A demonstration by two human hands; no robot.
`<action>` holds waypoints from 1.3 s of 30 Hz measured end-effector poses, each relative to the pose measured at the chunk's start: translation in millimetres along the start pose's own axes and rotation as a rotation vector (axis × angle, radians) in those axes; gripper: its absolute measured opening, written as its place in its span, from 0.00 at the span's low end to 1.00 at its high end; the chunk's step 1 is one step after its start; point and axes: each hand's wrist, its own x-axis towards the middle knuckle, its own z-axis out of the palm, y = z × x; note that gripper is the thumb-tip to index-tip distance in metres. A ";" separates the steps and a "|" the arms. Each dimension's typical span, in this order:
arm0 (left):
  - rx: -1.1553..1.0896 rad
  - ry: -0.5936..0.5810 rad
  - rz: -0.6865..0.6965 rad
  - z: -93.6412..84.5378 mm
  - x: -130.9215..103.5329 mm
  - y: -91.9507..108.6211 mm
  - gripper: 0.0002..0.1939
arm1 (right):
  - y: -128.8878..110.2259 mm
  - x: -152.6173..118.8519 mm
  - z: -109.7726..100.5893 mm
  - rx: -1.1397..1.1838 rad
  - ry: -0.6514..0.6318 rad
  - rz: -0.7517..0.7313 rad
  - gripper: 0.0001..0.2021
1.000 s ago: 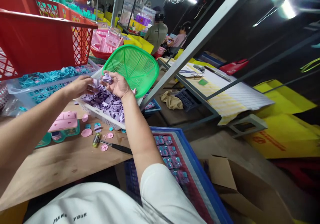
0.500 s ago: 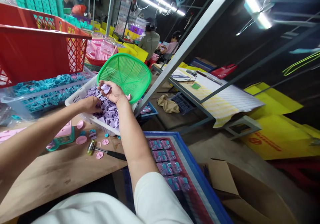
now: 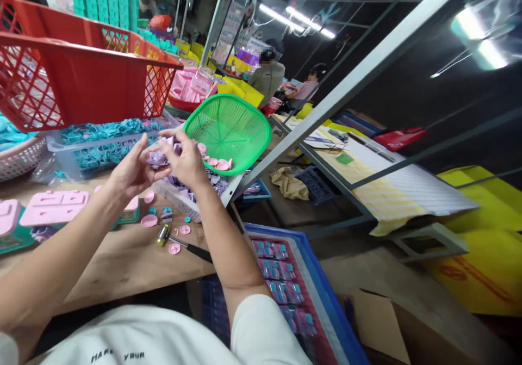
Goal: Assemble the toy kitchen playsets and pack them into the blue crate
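Both hands are raised over the near side of a white basket point(image 3: 191, 208) of purple plastic pieces. Several purple pieces point(image 3: 157, 158) lie between them. My left hand point(image 3: 132, 169) cups these pieces from the left, palm turned inward. From the right, my right hand point(image 3: 185, 158) curls its fingers over the same pieces. A green basket point(image 3: 228, 125) with pink round parts point(image 3: 219, 163) leans just beyond my right hand. On the wooden table below are a hammer point(image 3: 183, 243), pink discs point(image 3: 149, 221) and small blue parts.
A red crate point(image 3: 98, 76) stands at the left over a clear bin point(image 3: 65, 155) of blue parts. Pink-topped boxes point(image 3: 55, 207) sit at the left. A metal post point(image 3: 326, 109) slants up right of the hands. A blue-edged tray point(image 3: 302, 240) is lower right. Two people sit farther back.
My left hand has come up out of the purple pieces and now meets my right hand, with more pieces between them. The view has shifted, so the scene sits farther right.
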 end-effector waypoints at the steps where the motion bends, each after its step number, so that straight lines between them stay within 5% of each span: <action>1: -0.081 -0.005 -0.001 -3.3 -20.9 -4.6 0.25 | -4.6 -16.9 14.0 -0.113 0.004 -0.115 0.11; 5: -0.371 0.209 -0.091 -29.6 -95.9 -41.1 0.19 | -1.5 -90.6 75.5 -0.339 -0.034 -0.328 0.11; 8: -0.503 0.373 -0.175 -53.3 -127.4 -77.4 0.18 | 13.4 -131.4 112.8 -0.278 0.003 -0.302 0.10; 11: -0.522 0.388 -0.250 -70.5 -137.7 -103.3 0.12 | 21.4 -150.8 129.8 -0.139 0.167 -0.162 0.15; 13: -0.498 0.366 -0.269 -77.9 -138.3 -111.4 0.09 | 22.7 -155.1 130.4 -0.086 0.199 -0.066 0.18; 17: -0.382 0.306 -0.250 -83.9 -136.9 -116.4 0.18 | 27.7 -157.9 119.4 -0.075 0.067 0.072 0.20; 22: -0.171 0.199 -0.177 -80.1 -132.4 -122.6 0.28 | 33.0 -162.9 104.8 -0.341 -0.051 0.191 0.20; 28: -0.107 0.290 -0.178 -89.0 -119.7 -117.0 0.35 | 24.8 -161.8 76.2 -0.531 -0.222 -0.157 0.21; 32: -0.051 0.256 -0.174 -92.2 -115.2 -106.1 0.36 | 29.3 -146.9 56.7 -0.553 -0.316 -0.402 0.12; 35: -0.051 0.222 -0.174 -86.7 -114.3 -98.2 0.37 | 33.3 -134.1 54.2 -0.485 -0.216 -0.406 0.09; 39: -0.035 0.253 -0.085 -79.8 -112.5 -92.0 0.41 | 28.0 -130.1 63.3 -0.426 -0.069 -0.222 0.10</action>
